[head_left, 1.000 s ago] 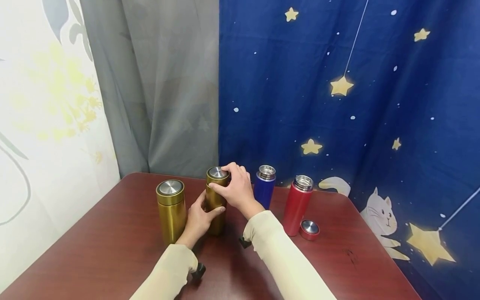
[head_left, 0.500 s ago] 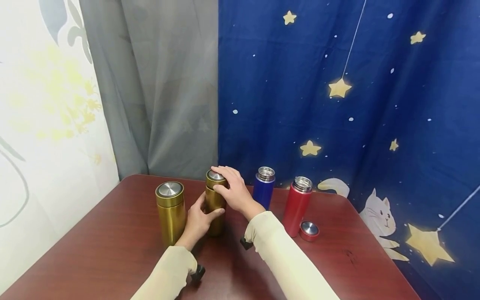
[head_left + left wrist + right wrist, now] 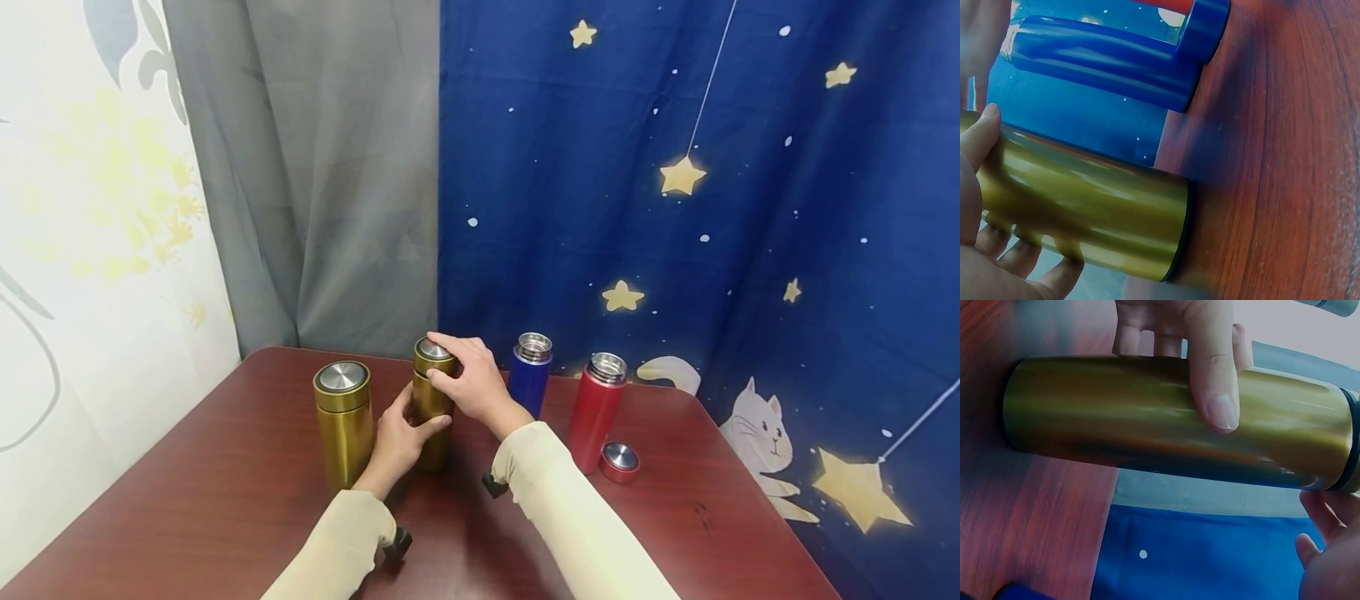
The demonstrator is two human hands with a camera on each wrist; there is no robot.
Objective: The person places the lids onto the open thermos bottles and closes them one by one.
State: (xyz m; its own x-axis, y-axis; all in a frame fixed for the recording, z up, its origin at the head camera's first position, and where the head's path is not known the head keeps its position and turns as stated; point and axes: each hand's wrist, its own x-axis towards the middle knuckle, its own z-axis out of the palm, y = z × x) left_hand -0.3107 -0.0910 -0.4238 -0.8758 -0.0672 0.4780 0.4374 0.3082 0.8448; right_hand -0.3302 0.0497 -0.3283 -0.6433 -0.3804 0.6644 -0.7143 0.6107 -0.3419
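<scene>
A gold thermos (image 3: 429, 408) stands upright at the middle of the table. My left hand (image 3: 397, 437) grips its body from the left, thumb across the near side; the left wrist view shows several fingers curled round the gold wall. Over its top, my right hand (image 3: 476, 383) holds the gold lid (image 3: 424, 363), with a finger across the steel disc and the thumb at the lid's near side. In the right wrist view a dark ring (image 3: 1350, 440) shows at the upper end of the body, and fingertips sit right beside it.
Left of the hands stands a second, lidded gold thermos (image 3: 345, 446). To the right are an uncapped blue thermos (image 3: 528, 387) and an uncapped red thermos (image 3: 595, 417). A red lid (image 3: 620, 462) lies by the red one, a blue lid (image 3: 1205, 28) by the blue one's base.
My right hand's fingers have swung leftward over the lid's top, covering more of the steel disc than a second ago. The left hand keeps its grip, and the thermos stays in place.
</scene>
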